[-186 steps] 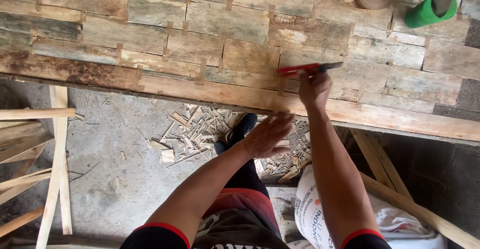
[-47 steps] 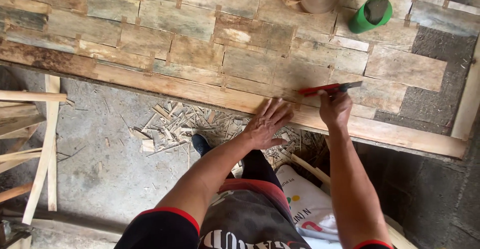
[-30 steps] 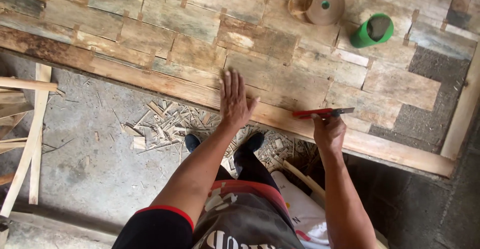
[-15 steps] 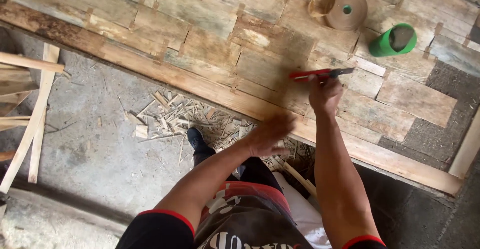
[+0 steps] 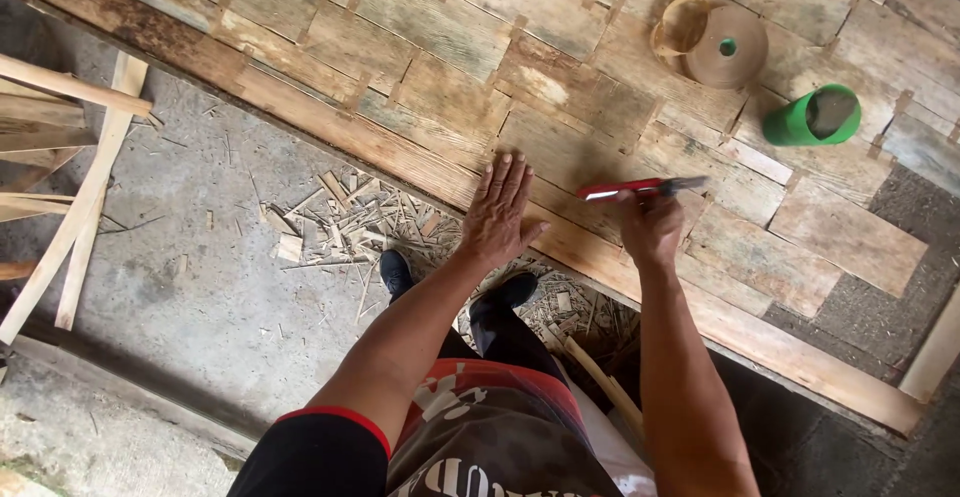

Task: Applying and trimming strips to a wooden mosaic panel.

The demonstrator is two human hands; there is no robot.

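My right hand grips a red-handled utility knife, blade pointing right, over a panel of woven weathered wood strips. My left hand lies flat with fingers spread on the panel's near edge board, just left of the knife. Both hands are over the panel's front middle.
A roll of brown tape and a green cup sit on the panel at upper right. Wood chips litter the concrete floor by my feet. Loose wooden slats lie at left, and another slat at the right edge.
My left hand rose from below the edge board and now presses flat on the panel. My right hand with the knife shifted slightly down and stays over the strips.
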